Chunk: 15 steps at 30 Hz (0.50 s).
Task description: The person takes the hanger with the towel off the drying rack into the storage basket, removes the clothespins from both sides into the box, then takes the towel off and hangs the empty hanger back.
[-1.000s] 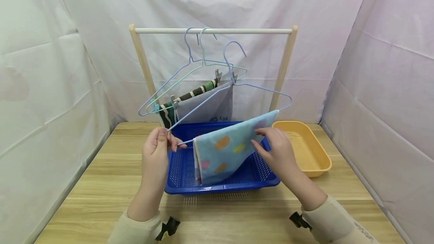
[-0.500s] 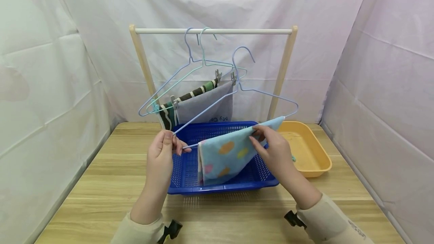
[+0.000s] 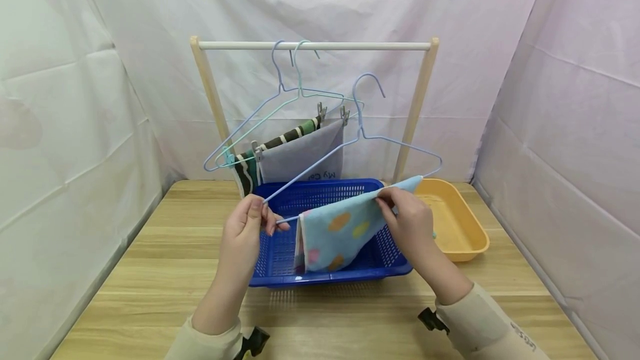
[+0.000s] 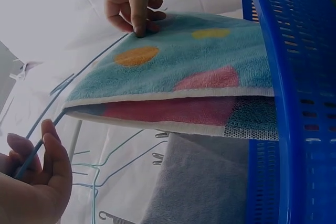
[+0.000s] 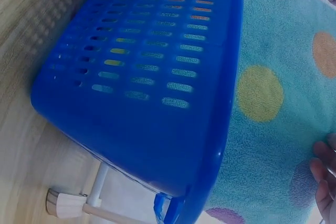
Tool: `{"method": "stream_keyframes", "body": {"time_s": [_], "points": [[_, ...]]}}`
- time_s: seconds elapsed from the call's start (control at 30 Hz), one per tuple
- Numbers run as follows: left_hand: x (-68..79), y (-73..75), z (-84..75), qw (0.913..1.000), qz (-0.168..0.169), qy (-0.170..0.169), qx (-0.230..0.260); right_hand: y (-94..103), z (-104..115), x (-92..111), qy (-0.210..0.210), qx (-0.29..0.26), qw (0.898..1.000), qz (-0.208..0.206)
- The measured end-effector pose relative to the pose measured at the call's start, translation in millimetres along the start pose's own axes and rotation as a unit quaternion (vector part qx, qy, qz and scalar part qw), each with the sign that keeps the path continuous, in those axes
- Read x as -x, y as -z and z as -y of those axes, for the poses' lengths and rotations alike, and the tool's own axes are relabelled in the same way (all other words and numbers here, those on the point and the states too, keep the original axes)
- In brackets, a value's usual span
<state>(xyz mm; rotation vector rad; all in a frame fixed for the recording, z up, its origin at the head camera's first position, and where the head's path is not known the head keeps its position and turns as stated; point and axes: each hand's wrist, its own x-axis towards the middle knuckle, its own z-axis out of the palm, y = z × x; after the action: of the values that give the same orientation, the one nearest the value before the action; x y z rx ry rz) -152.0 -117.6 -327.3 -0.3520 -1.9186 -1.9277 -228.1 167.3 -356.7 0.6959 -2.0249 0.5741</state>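
Observation:
My left hand [image 3: 245,221] grips the lower left corner of a light blue wire hanger [image 3: 360,124]. Folded over that hanger's bottom bar is a light blue towel [image 3: 345,232] with orange, yellow and pink spots. My right hand [image 3: 410,215] pinches the towel's upper fold, right of its middle. In the left wrist view, the towel [image 4: 168,61] hangs in two layers, their white edges apart. Its lower part is inside a blue slotted basket [image 3: 330,280]. The right wrist view catches only fingertips [image 5: 323,166] against the towel.
Behind the basket stands a wooden rack with a white rail [image 3: 375,46]. Two hangers hang there, one blue [image 3: 280,79] and one green [image 3: 300,79], bearing a clipped grey cloth [image 3: 305,151] and a green striped cloth [image 3: 290,138]. A yellow tray [image 3: 447,215] sits at the right.
Both hands have brought the hanger and towel slightly to the right and down. My right fingers, looser against the towel before, have closed on its upper fold.

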Motion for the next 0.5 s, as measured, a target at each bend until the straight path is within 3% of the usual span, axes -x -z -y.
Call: {"method": "stream_keyframes", "body": {"time_s": [0.23, 0.5], "points": [[0.2, -0.6, 0.7, 0.9989, 0.035, 0.008, 0.031, 1.3, -1.9, -0.5, 0.005, 0.005, 1.0, -0.008], [-0.7, -0.7, 3.8, 0.9939, 0.043, 0.035, 0.095, 6.0, -3.2, -5.2, 0.009, -0.015, 1.0, -0.021]]}}
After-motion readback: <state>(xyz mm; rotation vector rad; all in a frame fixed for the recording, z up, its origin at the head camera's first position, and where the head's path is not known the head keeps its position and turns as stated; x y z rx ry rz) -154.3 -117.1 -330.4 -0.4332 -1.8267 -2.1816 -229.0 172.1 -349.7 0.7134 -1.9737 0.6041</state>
